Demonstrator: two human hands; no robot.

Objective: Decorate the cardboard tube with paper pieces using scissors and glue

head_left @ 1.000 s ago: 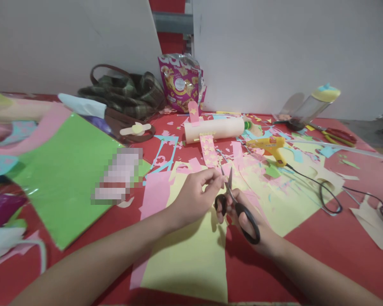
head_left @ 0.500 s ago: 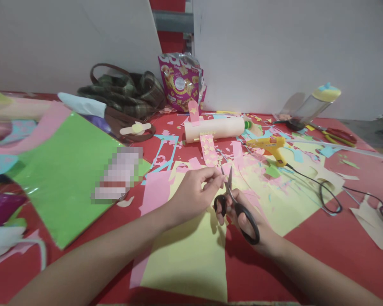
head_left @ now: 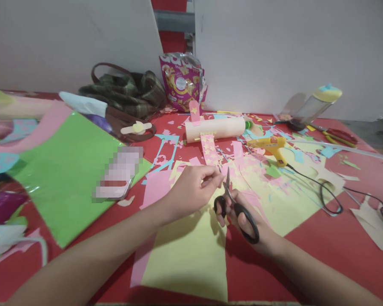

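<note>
My right hand (head_left: 250,221) grips a pair of black-handled scissors (head_left: 228,193), fingers through the loops and blades pointing away from me. The blades are slightly apart, and one runs close behind my left fingertips. My left hand (head_left: 194,187) is closed in a pinch right beside the blades. Whatever lies between its thumb and finger is too small to make out. Both hands are above a pale yellow sheet (head_left: 188,255), which overlaps a pink sheet (head_left: 155,187). Beyond them a cream paper tube (head_left: 223,128) lies with a star-dotted pink strip (head_left: 210,149) against it.
A yellow glue gun (head_left: 272,148) with a black cord lies right of the tube among paper scraps. Left are a green sheet (head_left: 67,182) and a phone (head_left: 127,187). A snack bag (head_left: 182,83), a plaid bag (head_left: 127,95) and a clear bottle (head_left: 315,106) stand behind.
The scissors' blades have shifted slightly left, and one is now mostly behind my left fingertips. Both hands stay almost in place; the view has moved a little.
</note>
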